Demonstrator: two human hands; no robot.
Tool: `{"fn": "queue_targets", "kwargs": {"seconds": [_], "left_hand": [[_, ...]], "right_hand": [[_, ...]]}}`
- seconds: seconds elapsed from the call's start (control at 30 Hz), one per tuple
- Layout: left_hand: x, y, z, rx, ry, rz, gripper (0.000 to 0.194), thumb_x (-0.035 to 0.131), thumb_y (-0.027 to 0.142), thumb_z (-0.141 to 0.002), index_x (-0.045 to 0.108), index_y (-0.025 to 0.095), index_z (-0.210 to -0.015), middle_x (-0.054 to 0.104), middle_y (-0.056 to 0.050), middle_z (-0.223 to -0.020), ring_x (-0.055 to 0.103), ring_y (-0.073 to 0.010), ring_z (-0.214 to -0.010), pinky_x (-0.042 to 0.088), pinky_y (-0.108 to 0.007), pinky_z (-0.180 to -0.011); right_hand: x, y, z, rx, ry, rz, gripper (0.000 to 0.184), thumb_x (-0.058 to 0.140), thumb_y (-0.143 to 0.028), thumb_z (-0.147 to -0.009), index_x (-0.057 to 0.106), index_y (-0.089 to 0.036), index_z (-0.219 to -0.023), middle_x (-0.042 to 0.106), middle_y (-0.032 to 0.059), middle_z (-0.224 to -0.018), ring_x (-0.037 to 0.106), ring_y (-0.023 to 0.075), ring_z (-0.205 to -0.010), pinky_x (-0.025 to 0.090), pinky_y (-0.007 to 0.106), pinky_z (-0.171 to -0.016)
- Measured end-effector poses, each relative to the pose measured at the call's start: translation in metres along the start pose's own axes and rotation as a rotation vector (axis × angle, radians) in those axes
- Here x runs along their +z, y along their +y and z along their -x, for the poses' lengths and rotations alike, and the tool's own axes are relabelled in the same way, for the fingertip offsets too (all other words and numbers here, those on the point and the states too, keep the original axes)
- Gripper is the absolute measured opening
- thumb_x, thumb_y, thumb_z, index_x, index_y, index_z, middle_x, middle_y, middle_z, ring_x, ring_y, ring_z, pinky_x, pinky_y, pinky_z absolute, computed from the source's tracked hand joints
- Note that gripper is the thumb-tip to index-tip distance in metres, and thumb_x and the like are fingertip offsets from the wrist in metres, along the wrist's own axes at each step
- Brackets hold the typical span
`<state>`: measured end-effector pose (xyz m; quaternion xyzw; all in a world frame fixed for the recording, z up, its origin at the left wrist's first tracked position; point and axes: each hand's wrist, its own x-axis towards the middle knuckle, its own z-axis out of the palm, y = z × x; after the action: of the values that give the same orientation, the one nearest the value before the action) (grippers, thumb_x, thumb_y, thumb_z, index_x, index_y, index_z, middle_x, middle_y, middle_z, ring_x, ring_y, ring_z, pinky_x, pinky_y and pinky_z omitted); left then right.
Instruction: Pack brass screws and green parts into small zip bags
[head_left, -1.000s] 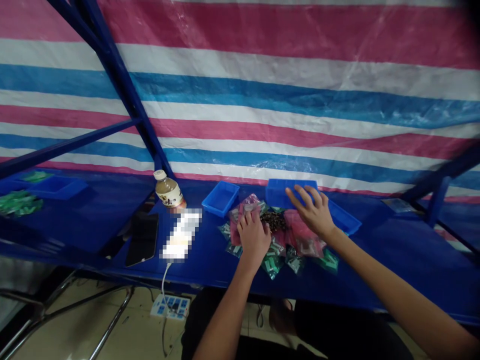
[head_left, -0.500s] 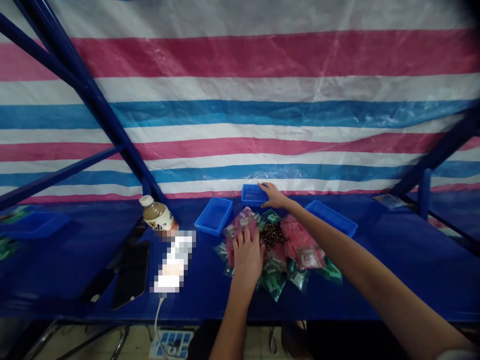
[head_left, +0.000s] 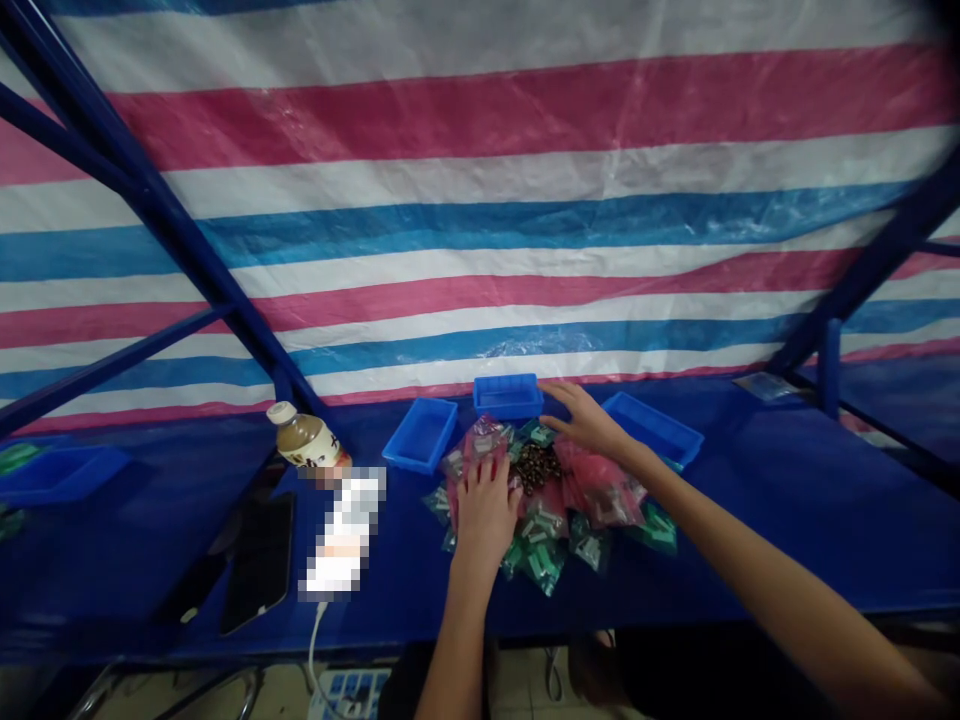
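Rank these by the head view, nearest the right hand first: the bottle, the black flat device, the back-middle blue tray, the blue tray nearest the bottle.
1. Back-middle blue tray: just left of the right hand.
2. Blue tray nearest the bottle: farther left.
3. The bottle: beyond that tray, leftward.
4. Black flat device: left, lower in view.

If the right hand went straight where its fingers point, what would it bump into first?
Probably the back blue tray: the right hand points at its right end. The fingertips look very close, but I can't tell whether they already touch.
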<state>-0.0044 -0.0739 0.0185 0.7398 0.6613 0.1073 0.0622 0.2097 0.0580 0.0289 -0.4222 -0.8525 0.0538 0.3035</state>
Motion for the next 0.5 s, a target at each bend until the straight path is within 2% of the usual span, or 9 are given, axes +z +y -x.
{"fn": "queue_targets", "kwargs": {"seconds": [0.07, 0.1, 0.2, 0.33, 0.5], "left_hand": [[-0.002, 0.004, 0.000, -0.008, 0.038, 0.000, 0.052, 0.049, 0.035, -0.093, 0.042, 0.024, -0.143, 0.046, -0.010, -0.146, 0.042, -0.0326, -0.131, 0.039, -0.051, -0.105], [-0.003, 0.006, 0.001, 0.001, 0.070, 0.000, 0.052, 0.050, 0.035, -0.093, 0.042, 0.024, -0.143, 0.045, -0.010, -0.146, 0.041, -0.0321, -0.133, 0.036, -0.052, -0.107], [-0.005, 0.014, 0.001, 0.095, 0.165, 0.015, 0.050, 0.049, 0.036, -0.093, 0.044, 0.024, -0.142, 0.042, -0.008, -0.149, 0.035, -0.0280, -0.137, 0.030, -0.048, -0.113], [-0.005, 0.023, 0.000, 0.262, 0.184, 0.046, 0.044, 0.043, 0.036, -0.097, 0.046, 0.027, -0.140, 0.042, -0.003, -0.148, 0.036, -0.0218, -0.137, 0.032, -0.039, -0.115], [-0.003, 0.035, -0.016, 0.359, 0.160, -0.004, 0.040, 0.043, 0.034, -0.097, 0.051, 0.027, -0.135, 0.044, -0.004, -0.147, 0.037, -0.0212, -0.137, 0.033, -0.038, -0.114]], "right_hand": [[-0.008, -0.009, 0.038, 0.002, 0.037, -0.008, 0.038, 0.053, -0.038, -0.092, 0.061, -0.022, -0.126, 0.058, 0.0110, -0.128, 0.055, 0.0262, -0.117, 0.045, 0.045, -0.101], [-0.010, -0.013, 0.055, -0.004, 0.048, -0.004, 0.034, 0.051, -0.036, -0.093, 0.063, -0.022, -0.122, 0.060, 0.0104, -0.126, 0.056, 0.0259, -0.115, 0.046, 0.046, -0.099], [-0.009, -0.021, 0.092, 0.097, 0.137, 0.025, 0.031, 0.049, -0.035, -0.095, 0.063, -0.021, -0.120, 0.062, 0.0096, -0.123, 0.056, 0.0248, -0.114, 0.047, 0.045, -0.099], [-0.001, -0.027, 0.107, 0.114, 0.204, 0.100, 0.033, 0.048, -0.036, -0.096, 0.063, -0.021, -0.122, 0.061, 0.0108, -0.127, 0.051, 0.0274, -0.124, 0.044, 0.049, -0.103], [0.013, -0.028, 0.110, 0.117, 0.142, 0.177, 0.040, 0.045, -0.038, -0.097, 0.058, -0.020, -0.130, 0.053, 0.0135, -0.139, 0.041, 0.0314, -0.134, 0.041, 0.054, -0.103]]}}
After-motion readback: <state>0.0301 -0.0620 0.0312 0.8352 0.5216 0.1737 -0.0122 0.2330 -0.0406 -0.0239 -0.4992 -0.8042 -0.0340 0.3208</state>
